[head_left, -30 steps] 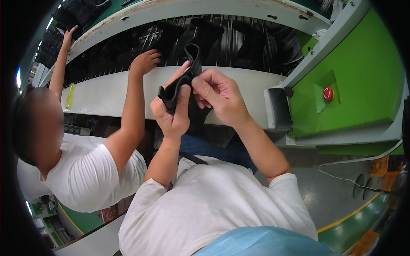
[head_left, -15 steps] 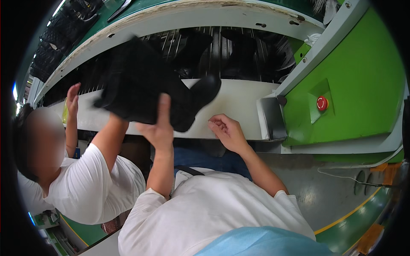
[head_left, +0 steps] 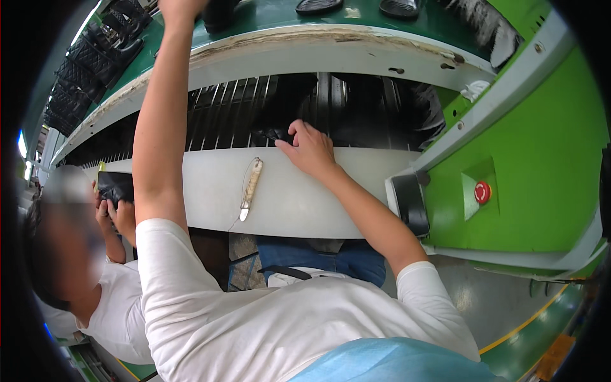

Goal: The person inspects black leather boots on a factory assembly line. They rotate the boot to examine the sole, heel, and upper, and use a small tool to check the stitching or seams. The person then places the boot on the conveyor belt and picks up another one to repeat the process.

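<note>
Right fingers (head_left: pixel 296 127) half-curled, thumb apart, at black boot (head_left: pixel 286 107).

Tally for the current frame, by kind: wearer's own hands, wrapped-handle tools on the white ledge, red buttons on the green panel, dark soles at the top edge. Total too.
Wearer's hands: 2 (left hand, right hand)
Wrapped-handle tool: 1
Red button: 1
Dark soles: 2
Total: 6
</note>
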Demonstrator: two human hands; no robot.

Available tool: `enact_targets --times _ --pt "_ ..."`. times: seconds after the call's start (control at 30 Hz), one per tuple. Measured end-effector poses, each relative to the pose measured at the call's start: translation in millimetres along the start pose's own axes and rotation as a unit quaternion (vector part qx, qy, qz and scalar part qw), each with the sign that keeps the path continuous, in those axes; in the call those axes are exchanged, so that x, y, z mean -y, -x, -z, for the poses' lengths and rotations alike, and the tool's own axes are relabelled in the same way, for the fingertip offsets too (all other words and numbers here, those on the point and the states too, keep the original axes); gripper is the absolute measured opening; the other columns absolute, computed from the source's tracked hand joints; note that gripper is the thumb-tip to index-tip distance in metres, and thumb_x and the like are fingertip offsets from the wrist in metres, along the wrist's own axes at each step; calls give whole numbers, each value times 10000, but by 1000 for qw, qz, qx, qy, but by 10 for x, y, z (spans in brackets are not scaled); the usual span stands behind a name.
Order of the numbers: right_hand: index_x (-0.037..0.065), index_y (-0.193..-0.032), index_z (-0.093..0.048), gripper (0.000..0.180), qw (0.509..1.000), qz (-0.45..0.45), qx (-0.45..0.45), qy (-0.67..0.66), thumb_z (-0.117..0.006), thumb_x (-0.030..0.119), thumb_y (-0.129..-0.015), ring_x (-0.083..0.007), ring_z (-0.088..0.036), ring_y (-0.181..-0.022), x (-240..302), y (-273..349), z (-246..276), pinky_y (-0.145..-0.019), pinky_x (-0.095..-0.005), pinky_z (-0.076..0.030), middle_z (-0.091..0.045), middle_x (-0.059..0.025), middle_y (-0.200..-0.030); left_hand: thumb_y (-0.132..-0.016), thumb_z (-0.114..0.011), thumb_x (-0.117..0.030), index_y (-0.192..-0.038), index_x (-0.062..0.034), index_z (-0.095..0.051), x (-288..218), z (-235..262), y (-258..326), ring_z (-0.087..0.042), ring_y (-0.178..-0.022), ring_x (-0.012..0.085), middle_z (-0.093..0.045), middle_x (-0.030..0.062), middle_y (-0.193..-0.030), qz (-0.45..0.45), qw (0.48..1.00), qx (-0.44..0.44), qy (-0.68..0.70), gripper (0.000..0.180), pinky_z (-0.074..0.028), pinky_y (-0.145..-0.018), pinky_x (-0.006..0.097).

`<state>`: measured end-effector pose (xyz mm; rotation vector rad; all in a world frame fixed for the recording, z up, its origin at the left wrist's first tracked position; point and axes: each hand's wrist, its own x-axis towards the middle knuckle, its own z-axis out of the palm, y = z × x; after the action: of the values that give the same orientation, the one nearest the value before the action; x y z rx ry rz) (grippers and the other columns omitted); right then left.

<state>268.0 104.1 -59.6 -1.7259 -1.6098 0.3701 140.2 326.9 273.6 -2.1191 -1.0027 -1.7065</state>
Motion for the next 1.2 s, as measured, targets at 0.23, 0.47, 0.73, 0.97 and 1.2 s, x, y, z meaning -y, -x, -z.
enact_targets --times 0.23,0.47,0.73,0.97,1.2 --pt "-13 -1589 -501 1014 969 73 109 210 -813 671 -909 -407 -800 -1084 -80 -916 -554 -909 -524 -632 -798 -258 -1141 -932 -854 -238 -1378 -64 -660 593 -248 204 -794 -1099 428 -823 239 -1166 44 996 -46 -68 516 -621 -948 517" --pt "15 -1236 -711 394 931 127 201 276 -702 317 -984 -436 -807 -1003 -277 -1265 -688 -889 -561 -644 -817 -247 -1074 -880 -837 -255 -1400 -3 -580 509 -341 256 -665 -1230 444 -660 239 -1277 49 979 -162 -109 632 -580 -1011 536" --pt "20 -1209 -802 292 982 119 -147 22 -654 150 -994 -462 -766 -801 235 -780 368 -751 -546 -607 -752 -258 -830 -941 -765 -71 -1225 -10 -689 49 47 520 -700 -1037 364 -683 178 -1131 -33 947 -303 100 300 -571 -946 463" --pt "8 -1184 -779 192 962 103 -198 -158 -688 14 -1014 -146 -659 -579 790 342 793 -606 -339 -537 -669 -122 -701 -889 -851 -178 -1354 -77 -732 -917 1005 2394 -754 -1087 363 -751 161 -1312 -62 959 127 246 491 -595 -995 453" --pt "-24 -1375 -626 287 890 -44 -128 -436 -657 89 -1114 -94 -711 -633 1386 1205 1310 -575 -264 -577 -694 -34 -733 -934 -813 -3 -1294 -41 -767 -1008 1648 2568 -784 -1009 288 -794 157 -1164 55 903 275 326 365 -604 -892 355"
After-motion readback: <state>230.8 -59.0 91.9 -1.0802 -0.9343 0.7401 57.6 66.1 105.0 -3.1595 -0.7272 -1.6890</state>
